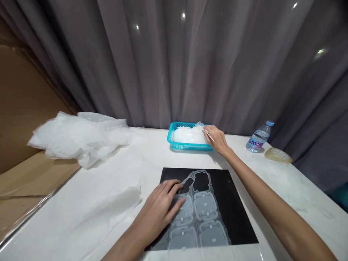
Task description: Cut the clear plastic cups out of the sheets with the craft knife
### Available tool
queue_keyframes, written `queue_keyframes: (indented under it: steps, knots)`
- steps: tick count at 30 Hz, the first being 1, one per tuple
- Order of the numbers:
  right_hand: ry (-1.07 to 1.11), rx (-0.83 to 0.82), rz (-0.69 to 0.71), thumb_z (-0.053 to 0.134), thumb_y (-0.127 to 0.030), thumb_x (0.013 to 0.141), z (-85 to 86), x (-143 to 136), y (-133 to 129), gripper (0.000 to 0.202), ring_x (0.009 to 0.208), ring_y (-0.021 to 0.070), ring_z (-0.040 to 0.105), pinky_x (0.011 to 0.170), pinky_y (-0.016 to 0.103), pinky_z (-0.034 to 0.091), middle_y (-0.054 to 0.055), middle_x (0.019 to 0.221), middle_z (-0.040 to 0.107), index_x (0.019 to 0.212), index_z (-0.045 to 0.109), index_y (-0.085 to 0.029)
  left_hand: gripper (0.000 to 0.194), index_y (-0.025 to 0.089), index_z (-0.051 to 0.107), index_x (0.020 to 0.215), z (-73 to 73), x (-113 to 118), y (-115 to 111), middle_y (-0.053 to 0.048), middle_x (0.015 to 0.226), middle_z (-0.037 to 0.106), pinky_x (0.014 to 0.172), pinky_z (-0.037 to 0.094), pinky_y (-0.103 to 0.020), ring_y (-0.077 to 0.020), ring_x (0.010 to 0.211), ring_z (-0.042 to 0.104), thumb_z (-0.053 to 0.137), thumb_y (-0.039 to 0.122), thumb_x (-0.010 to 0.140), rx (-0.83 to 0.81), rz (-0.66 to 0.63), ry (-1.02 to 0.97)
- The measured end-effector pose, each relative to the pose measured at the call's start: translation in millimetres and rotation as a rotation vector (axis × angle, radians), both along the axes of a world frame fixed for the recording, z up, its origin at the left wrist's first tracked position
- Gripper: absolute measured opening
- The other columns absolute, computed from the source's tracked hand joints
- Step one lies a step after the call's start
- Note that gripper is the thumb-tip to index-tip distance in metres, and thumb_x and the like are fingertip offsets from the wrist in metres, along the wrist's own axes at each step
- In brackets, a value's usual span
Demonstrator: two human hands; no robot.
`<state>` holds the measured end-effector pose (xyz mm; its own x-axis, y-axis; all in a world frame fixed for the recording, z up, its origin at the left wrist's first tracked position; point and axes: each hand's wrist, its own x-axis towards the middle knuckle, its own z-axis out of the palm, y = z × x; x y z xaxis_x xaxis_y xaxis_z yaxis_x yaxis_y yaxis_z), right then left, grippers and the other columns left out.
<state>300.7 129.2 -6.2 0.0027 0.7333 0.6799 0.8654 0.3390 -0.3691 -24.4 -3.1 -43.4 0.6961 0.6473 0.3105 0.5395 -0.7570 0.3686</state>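
Note:
My left hand [164,203] lies with fingers spread on a clear plastic sheet [193,214]. Several rounded rectangular pieces show in the sheet, and at its far end are two openings with black showing through. Under the sheet is a black mat [236,206]. At the right end of a turquoise basket [187,146], my right hand [216,139] is closed around a thin white stick-like tool [209,136], whose exact kind I cannot make out. A white heap of thin pieces [187,135] fills the basket, and a translucent piece [199,124] shows by the right fingertips.
Crumpled translucent plastic film [81,136] lies at the left back, beside a cardboard box [29,101]. Another thin film [116,206] lies left of the mat. A water bottle [259,137] and a roll of tape [278,155] are at the right. A grey curtain [174,65] hangs behind the table.

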Motion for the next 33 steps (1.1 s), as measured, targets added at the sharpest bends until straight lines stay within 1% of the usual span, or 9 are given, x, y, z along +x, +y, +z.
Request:
queue_keyframes:
  steps: [4, 8, 13, 16, 21, 24, 27, 31, 33]
  knots:
    - [-0.009, 0.000, 0.011, 0.047, -0.034, 0.106, -10.4, -5, -13, 0.035, 0.116, 0.0308, 0.065, 0.108, 0.048, 0.049, 0.018, 0.133, 0.068, 0.114, 0.076, -0.015, 0.049, 0.021, 0.051, 0.147, -9.1, 1, 1, -0.014, 0.145, 0.062, 0.108, 0.052, -0.056, -0.0356, 0.131, 0.061, 0.052, 0.049, 0.106, 0.055, 0.065, 0.042]
    - [0.040, -0.036, 0.059, 0.051, -0.040, 0.106, -5.6, -21, -59, 0.036, 0.102, 0.0255, 0.069, 0.096, 0.042, 0.055, 0.014, 0.128, 0.066, 0.119, 0.077, -0.018, 0.068, 0.014, 0.043, 0.154, -16.4, 2, 3, -0.021, 0.156, 0.051, 0.116, 0.045, -0.059, -0.0393, 0.142, 0.051, 0.051, 0.060, 0.104, 0.018, 0.144, 0.060]
    - [0.271, -0.407, 0.461, 0.062, -0.036, 0.103, -1.7, -52, -140, 0.021, 0.098, 0.0207, 0.070, 0.090, 0.033, 0.053, 0.006, 0.105, 0.073, 0.111, 0.078, -0.024, 0.067, 0.020, 0.044, 0.152, -4.4, -1, 7, -0.017, 0.158, 0.046, 0.119, 0.042, -0.057, -0.0380, 0.146, 0.044, 0.054, 0.063, 0.101, -0.121, 0.131, 0.030]
    - [0.327, -0.556, 0.549, 0.068, -0.033, 0.100, -12.7, -63, -171, 0.014, 0.093, 0.0193, 0.070, 0.085, 0.032, 0.052, 0.004, 0.101, 0.075, 0.104, 0.077, -0.023, 0.055, 0.024, 0.055, 0.139, 10.7, -3, 6, -0.014, 0.153, 0.048, 0.116, 0.045, -0.057, -0.0370, 0.142, 0.047, 0.058, 0.062, 0.099, -0.189, 0.076, 0.019]
    - [0.414, -0.606, 0.556, 0.068, -0.032, 0.099, -26.0, -67, -185, 0.012, 0.092, 0.0198, 0.069, 0.083, 0.032, 0.051, 0.004, 0.099, 0.075, 0.102, 0.076, -0.023, 0.065, 0.024, 0.057, 0.140, 21.7, -2, -6, -0.015, 0.151, 0.053, 0.112, 0.050, -0.054, -0.0382, 0.138, 0.053, 0.068, 0.066, 0.091, -0.229, -0.104, 0.044]
    - [0.433, -0.556, 0.554, 0.070, -0.033, 0.098, -22.3, -68, -189, 0.011, 0.096, 0.0209, 0.068, 0.090, 0.035, 0.050, 0.004, 0.099, 0.074, 0.101, 0.076, -0.024, 0.084, 0.023, 0.048, 0.154, 16.9, 1, -10, -0.019, 0.167, 0.037, 0.117, 0.044, -0.058, -0.0432, 0.150, 0.041, 0.067, 0.073, 0.088, -0.223, -0.186, 0.113]
    - [0.455, -0.587, 0.593, 0.071, -0.032, 0.097, -18.9, -70, -194, 0.009, 0.096, 0.0204, 0.068, 0.091, 0.034, 0.050, 0.004, 0.099, 0.074, 0.098, 0.074, -0.023, 0.092, 0.022, 0.039, 0.161, 11.5, 4, -6, -0.019, 0.174, 0.022, 0.123, 0.036, -0.060, -0.0427, 0.157, 0.029, 0.062, 0.076, 0.090, -0.243, -0.207, 0.179]
    - [0.450, -0.646, 0.583, 0.069, -0.032, 0.098, -18.3, -75, -199, 0.008, 0.098, 0.0205, 0.067, 0.093, 0.035, 0.049, 0.003, 0.100, 0.072, 0.097, 0.070, -0.023, 0.104, 0.022, 0.026, 0.167, 7.6, 10, 5, -0.018, 0.172, 0.027, 0.125, 0.031, -0.059, -0.0398, 0.159, 0.027, 0.064, 0.077, 0.087, -0.270, -0.190, 0.127]
    - [0.466, -0.649, 0.544, 0.067, -0.033, 0.098, -17.8, -78, -201, 0.009, 0.099, 0.0208, 0.066, 0.094, 0.035, 0.049, 0.003, 0.102, 0.071, 0.100, 0.069, -0.024, 0.105, 0.025, 0.030, 0.166, 7.0, 11, 9, -0.016, 0.172, 0.030, 0.125, 0.031, -0.058, -0.0393, 0.158, 0.030, 0.068, 0.078, 0.084, -0.275, -0.182, 0.091]
